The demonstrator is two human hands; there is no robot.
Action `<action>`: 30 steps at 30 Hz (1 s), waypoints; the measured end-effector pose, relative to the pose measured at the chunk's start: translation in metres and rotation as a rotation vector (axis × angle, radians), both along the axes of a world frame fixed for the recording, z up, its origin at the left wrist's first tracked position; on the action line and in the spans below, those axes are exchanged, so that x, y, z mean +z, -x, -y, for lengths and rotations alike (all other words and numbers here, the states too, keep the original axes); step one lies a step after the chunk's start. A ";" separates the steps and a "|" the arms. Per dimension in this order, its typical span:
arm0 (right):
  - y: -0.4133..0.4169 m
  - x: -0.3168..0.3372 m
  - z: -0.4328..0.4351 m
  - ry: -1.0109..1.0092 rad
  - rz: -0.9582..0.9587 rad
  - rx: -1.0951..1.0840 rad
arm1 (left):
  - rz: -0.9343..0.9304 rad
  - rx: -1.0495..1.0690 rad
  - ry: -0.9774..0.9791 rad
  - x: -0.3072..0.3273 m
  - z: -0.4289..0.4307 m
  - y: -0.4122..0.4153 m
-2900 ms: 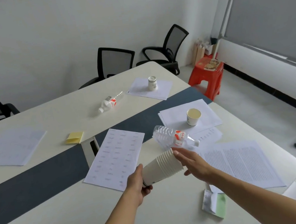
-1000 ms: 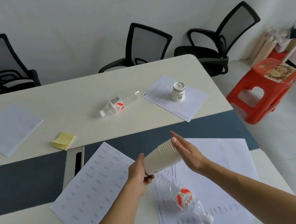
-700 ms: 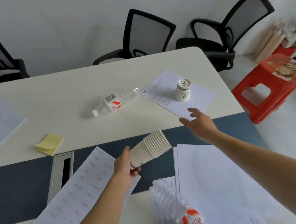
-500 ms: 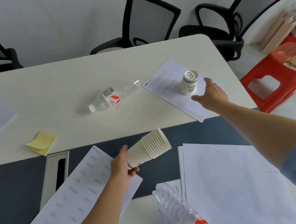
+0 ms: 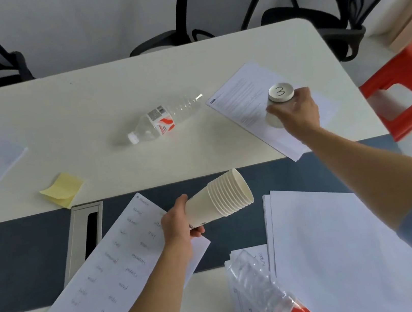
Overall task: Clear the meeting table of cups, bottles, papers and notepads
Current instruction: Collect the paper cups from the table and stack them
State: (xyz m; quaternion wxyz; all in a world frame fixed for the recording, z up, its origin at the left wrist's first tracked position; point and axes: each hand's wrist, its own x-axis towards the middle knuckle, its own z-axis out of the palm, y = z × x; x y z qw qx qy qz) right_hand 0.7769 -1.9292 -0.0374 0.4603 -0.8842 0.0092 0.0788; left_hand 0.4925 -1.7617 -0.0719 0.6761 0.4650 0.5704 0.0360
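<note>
Behind the right hand, a half-hidden upturned cup.

Lighting bright, even and diffuse; shadows faint and soft-edged, as beside the far bottle. Wide-angle distortion bows the table edge and chairs. Detail soft throughout, softest at near right.

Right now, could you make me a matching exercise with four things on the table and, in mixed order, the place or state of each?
Things:
1. cup stack
2. cup marked 3
3. far bottle
4. sticky notes

Place or state:
A. lying on its side on the bare tabletop
B. yellow, beside the cable slot
C. held in the left hand
D. upside down, gripped by the right hand

Pairs: 1-C, 2-D, 3-A, 4-B.
</note>
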 end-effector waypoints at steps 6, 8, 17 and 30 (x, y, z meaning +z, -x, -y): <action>0.100 0.041 0.046 -0.290 -0.148 0.215 | 0.009 0.000 0.096 0.014 -0.002 0.010; 0.136 0.050 0.067 -0.295 -0.215 0.310 | 0.002 -0.012 0.096 0.026 0.005 0.019; 0.248 0.108 0.111 -0.013 -0.194 0.508 | 0.000 -0.135 -0.017 0.111 0.056 0.079; 0.412 0.188 0.159 -0.328 -0.155 0.198 | 0.071 -0.456 -0.254 0.202 0.126 0.206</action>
